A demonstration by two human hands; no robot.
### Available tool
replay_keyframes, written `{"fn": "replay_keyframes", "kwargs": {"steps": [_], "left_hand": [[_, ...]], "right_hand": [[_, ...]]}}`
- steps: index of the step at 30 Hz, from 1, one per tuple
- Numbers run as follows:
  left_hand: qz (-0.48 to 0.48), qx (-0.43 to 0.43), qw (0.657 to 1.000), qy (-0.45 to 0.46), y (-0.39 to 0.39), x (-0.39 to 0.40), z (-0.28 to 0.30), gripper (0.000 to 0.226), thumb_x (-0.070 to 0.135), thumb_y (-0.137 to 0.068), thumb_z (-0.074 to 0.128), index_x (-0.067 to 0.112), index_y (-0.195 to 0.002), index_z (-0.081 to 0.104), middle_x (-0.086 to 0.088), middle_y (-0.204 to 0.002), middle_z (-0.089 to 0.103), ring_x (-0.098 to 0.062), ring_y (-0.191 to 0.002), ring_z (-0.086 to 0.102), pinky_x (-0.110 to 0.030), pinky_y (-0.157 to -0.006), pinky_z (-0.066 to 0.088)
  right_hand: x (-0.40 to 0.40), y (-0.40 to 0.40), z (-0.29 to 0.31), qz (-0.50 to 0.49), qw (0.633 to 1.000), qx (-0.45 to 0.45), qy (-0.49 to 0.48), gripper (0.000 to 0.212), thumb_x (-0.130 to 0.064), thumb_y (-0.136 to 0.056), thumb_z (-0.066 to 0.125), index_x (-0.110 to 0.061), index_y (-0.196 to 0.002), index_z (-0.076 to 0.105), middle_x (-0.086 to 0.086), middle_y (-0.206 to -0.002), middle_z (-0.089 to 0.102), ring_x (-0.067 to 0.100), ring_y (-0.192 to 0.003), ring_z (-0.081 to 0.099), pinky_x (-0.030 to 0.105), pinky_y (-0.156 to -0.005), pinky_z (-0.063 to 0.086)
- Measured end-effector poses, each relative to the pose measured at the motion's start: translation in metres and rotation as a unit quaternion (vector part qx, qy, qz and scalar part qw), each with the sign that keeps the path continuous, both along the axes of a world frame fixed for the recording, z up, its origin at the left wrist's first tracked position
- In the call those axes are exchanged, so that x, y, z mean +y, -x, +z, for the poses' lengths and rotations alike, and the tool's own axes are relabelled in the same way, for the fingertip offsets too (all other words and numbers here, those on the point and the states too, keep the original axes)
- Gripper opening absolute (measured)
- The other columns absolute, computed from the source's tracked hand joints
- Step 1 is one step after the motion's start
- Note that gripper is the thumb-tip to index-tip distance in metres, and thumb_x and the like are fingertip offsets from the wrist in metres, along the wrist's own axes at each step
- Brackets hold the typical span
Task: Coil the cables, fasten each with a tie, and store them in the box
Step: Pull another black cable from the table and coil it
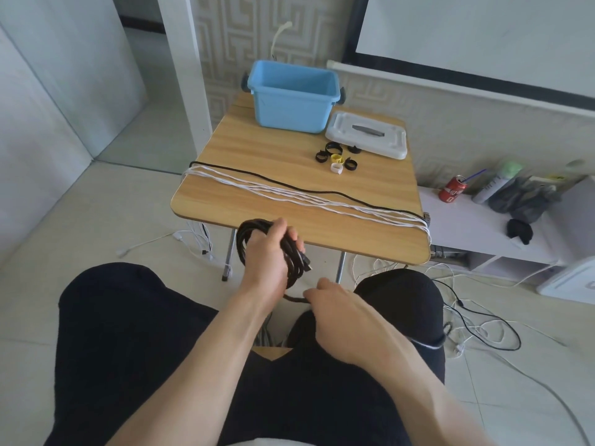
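Left hand [269, 252] grips our black cable coil [257, 249] just off the bench [289, 149] edge, right hand [335, 313] pinching its limp tail; light, springy, so we grasp across all loops.

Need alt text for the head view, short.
Left hand grips a coiled black cable while the right hand pinches its loose tail. Beyond, a wooden table holds white cables, cable ties and an open blue box.

We see a small wooden table [257, 149] bearing a blue box [289, 104], its white lid [367, 136] and loose cable ties [335, 157]. White cables [289, 191] and one black cable [267, 178] stretch across it.
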State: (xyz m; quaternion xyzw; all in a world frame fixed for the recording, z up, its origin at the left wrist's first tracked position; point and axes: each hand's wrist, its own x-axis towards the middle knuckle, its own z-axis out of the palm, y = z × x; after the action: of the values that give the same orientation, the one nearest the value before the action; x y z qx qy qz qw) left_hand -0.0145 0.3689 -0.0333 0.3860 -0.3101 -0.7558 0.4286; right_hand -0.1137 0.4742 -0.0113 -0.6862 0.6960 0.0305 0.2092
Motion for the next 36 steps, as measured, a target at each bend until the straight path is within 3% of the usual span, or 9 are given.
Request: {"fn": "replay_keyframes", "kwargs": {"steps": [3, 6, 8, 11, 19, 22, 26, 29, 36], "left_hand": [[-0.101, -0.127, 0.981, 0.103, -0.002, 0.003, 0.002, 0.039, 0.028, -0.106, 0.045, 0.008, -0.074, 0.055, -0.011, -0.070, 0.057, -0.020, -0.061, 0.052, -0.036, -0.064, 0.044], [-0.222, -0.210, 0.941, 0.144, -0.005, 0.011, 0.011, 0.035, 0.029, -0.107, 0.043, 0.007, -0.082, 0.054, -0.019, -0.080, 0.056, -0.022, -0.057, 0.049, -0.030, -0.056, 0.043], [-0.268, -0.229, 0.926, 0.136, -0.004, 0.014, 0.014, 0.028, 0.031, -0.106, 0.045, 0.009, -0.090, 0.053, -0.021, -0.087, 0.057, -0.027, -0.069, 0.055, -0.037, -0.071, 0.052], [-0.291, -0.269, 0.910, 0.124, -0.003, 0.013, 0.016, 0.029, 0.040, -0.105, 0.046, 0.011, -0.107, 0.053, -0.008, -0.099, 0.065, -0.021, -0.096, 0.064, -0.046, -0.099, 0.049], [-0.389, -0.301, 0.858, 0.149, -0.013, 0.012, 0.016, 0.025, 0.040, -0.104, 0.048, 0.016, -0.105, 0.053, -0.007, -0.106, 0.065, -0.022, -0.101, 0.063, -0.047, -0.101, 0.048], [-0.431, -0.329, 0.823, 0.167, -0.011, 0.012, 0.018, 0.035, 0.042, -0.104, 0.046, 0.008, -0.099, 0.055, -0.015, -0.101, 0.066, -0.024, -0.089, 0.063, -0.039, -0.087, 0.050], [-0.504, -0.245, 0.822, 0.099, -0.025, 0.005, 0.013, 0.029, 0.030, -0.106, 0.045, 0.008, -0.086, 0.045, -0.008, -0.061, 0.049, -0.020, -0.049, 0.043, -0.032, -0.059, 0.039], [-0.500, -0.212, 0.836, 0.073, -0.042, -0.009, 0.007, 0.031, 0.033, -0.101, 0.052, 0.012, -0.081, 0.043, -0.005, -0.057, 0.042, -0.017, -0.045, 0.036, -0.026, -0.050, 0.033], [-0.548, -0.184, 0.806, 0.126, -0.038, -0.010, 0.013, 0.050, 0.040, -0.096, 0.064, 0.015, -0.059, 0.040, -0.005, -0.049, 0.031, -0.014, -0.037, 0.028, -0.023, -0.044, 0.026]], "right_hand": [[-0.003, -0.006, 0.003, 0.014, 0.996, -0.031, 0.079, 0.036, 0.002, -0.090, 0.055, -0.019, -0.116, 0.067, -0.001, -0.105, 0.059, 0.021, -0.089, 0.062, 0.034, -0.074, 0.054], [-0.005, -0.002, 0.015, -0.018, 0.988, -0.070, 0.134, 0.022, -0.012, -0.093, 0.065, -0.026, -0.106, 0.075, -0.005, -0.098, 0.072, 0.019, -0.086, 0.068, 0.035, -0.075, 0.057], [-0.005, 0.001, 0.020, -0.040, 0.983, -0.097, 0.150, 0.005, -0.022, -0.088, 0.075, -0.022, -0.093, 0.077, -0.005, -0.088, 0.074, 0.017, -0.081, 0.069, 0.035, -0.075, 0.058], [-0.006, 0.001, 0.025, -0.062, 0.982, -0.109, 0.143, 0.024, -0.033, -0.079, 0.086, -0.019, -0.073, 0.067, -0.008, -0.072, 0.067, 0.008, -0.067, 0.062, 0.026, -0.065, 0.054], [-0.004, 0.026, 0.024, -0.100, 0.974, -0.177, 0.104, 0.059, -0.034, -0.057, 0.096, -0.019, -0.064, 0.039, -0.006, -0.071, 0.061, 0.008, -0.062, 0.055, 0.020, -0.053, 0.045], [-0.004, 0.036, 0.020, -0.122, 0.969, -0.196, 0.089, 0.065, -0.046, -0.051, 0.098, -0.021, -0.061, 0.039, -0.001, -0.063, 0.058, 0.016, -0.054, 0.044, 0.026, -0.049, 0.038], [-0.003, 0.078, 0.020, -0.161, 0.968, -0.168, 0.090, 0.061, -0.043, -0.046, 0.100, -0.020, -0.064, 0.046, -0.011, -0.056, 0.042, 0.010, -0.052, 0.030, 0.020, -0.048, 0.030], [0.007, 0.127, 0.013, -0.236, 0.947, -0.165, 0.140, 0.053, -0.037, -0.053, 0.099, -0.017, -0.064, 0.051, -0.008, -0.055, 0.044, 0.013, -0.054, 0.035, 0.022, -0.051, 0.031], [0.003, 0.161, -0.004, -0.351, 0.892, -0.161, 0.235, 0.035, -0.036, -0.071, 0.091, -0.017, -0.069, 0.061, 0.003, -0.063, 0.056, 0.020, -0.059, 0.046, 0.029, -0.059, 0.038]]}}
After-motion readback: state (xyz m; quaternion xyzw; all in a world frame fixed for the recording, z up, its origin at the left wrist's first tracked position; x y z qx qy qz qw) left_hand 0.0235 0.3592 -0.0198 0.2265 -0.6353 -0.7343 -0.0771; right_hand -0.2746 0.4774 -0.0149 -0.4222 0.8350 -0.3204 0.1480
